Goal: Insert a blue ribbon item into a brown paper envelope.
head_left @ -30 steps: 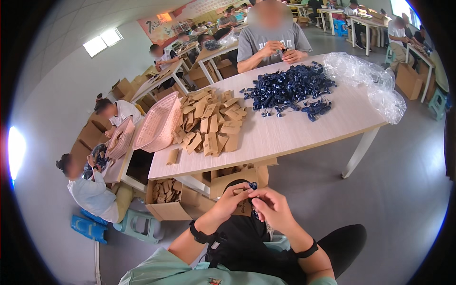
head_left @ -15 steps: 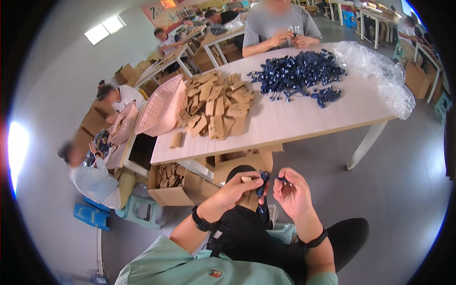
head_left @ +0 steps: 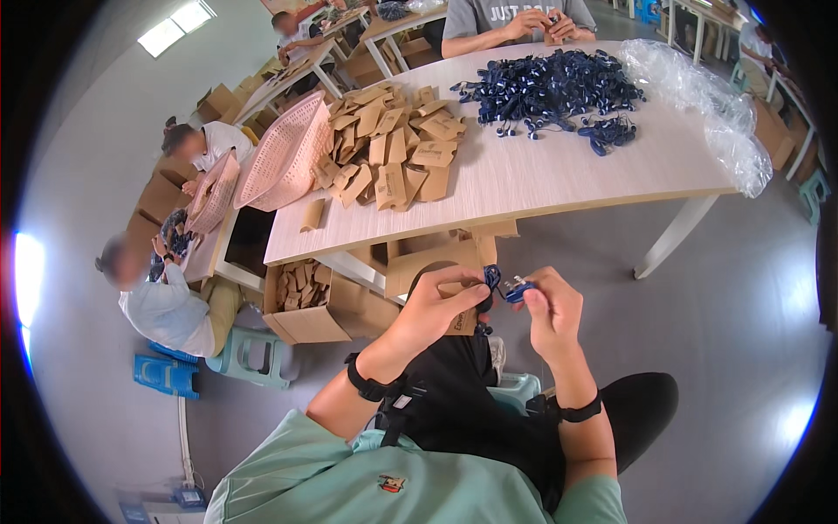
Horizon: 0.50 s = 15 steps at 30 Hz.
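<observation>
Head view: the left hand (head_left: 439, 304) grips a kraft pillow box (head_left: 462, 322) and a coiled earphone cable (head_left: 491, 278); the right hand (head_left: 557, 313) pinches a blue earphone piece (head_left: 518, 293) just beside the coil, before the table (head_left: 559, 188) bearing an earphone pile (head_left: 550, 87).

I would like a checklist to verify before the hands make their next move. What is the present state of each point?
1. Left hand grips a dark-blue bundle: ok, near its fingertips.
2. Right hand grips a dark-blue piece: ok, between thumb and fingers.
3. No cord joins the bundle and the piece: cannot tell, too small.
4. Brown carton below the left hand is closed: cannot tell, partly hidden.
5. Heap of cartons on the table is neatly stacked: not ok, they lie loose.
6. Clear plastic lies wholly on the table: not ok, it hangs over the right end.
</observation>
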Tool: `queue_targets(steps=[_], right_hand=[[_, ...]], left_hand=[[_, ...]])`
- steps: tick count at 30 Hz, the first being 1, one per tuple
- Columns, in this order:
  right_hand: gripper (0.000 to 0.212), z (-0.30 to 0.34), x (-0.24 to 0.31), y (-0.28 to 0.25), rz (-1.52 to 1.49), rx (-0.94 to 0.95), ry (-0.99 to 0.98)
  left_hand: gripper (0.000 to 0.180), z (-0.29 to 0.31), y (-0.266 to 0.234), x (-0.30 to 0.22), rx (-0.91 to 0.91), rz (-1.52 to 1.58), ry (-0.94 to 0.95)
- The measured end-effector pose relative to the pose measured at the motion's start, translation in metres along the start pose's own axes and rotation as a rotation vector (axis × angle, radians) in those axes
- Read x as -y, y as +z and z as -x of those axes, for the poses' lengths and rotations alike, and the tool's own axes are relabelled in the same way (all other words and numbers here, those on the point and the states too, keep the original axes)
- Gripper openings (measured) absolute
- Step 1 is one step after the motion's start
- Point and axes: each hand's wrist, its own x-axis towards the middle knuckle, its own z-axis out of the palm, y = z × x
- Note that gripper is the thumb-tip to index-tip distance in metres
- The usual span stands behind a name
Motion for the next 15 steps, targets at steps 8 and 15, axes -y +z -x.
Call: queue_targets(steps=[8, 15], right_hand=[[0.018, -0.014, 0.003, -0.006, 0.534, 0.094, -0.370], [0.023, -0.012, 0.005, -0.003, 0.390, 0.074, -0.206]], left_hand=[[0.022, -0.008, 0.008, 0.006, -0.077, -0.507, 0.238], [0.024, -0.007, 0.015, 0.003, -0.097, -0.806, 0.490]])
